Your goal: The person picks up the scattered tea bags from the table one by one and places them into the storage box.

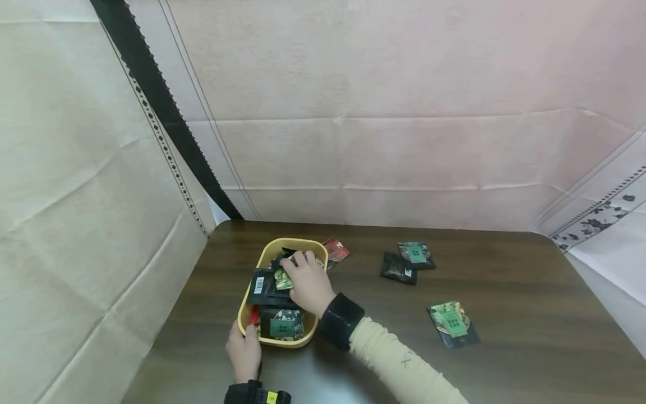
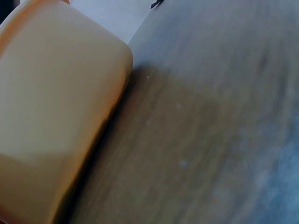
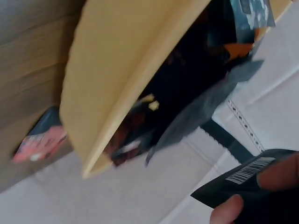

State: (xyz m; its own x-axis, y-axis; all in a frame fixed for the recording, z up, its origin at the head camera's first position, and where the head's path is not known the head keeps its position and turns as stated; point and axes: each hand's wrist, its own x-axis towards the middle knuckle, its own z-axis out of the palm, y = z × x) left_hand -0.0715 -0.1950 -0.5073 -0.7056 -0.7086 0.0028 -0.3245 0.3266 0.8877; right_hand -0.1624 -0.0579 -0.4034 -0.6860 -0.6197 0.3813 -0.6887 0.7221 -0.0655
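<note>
A yellow plastic basket holds several dark packets, some with green or red printing. My left hand grips its near left corner, thumb at the rim; the left wrist view shows the basket's outer wall close up. Over the basket's right side reaches my right hand, fingers down among the packets. In the right wrist view its thumb and a finger pinch a black packet with a white barcode label. Another grey-black packet sticks up past the rim there.
Beside the basket's far right corner lies a red packet. Farther right on the brown wooden table are a black packet, a dark packet with a green label and a green-printed packet. Pale cloth hangs behind.
</note>
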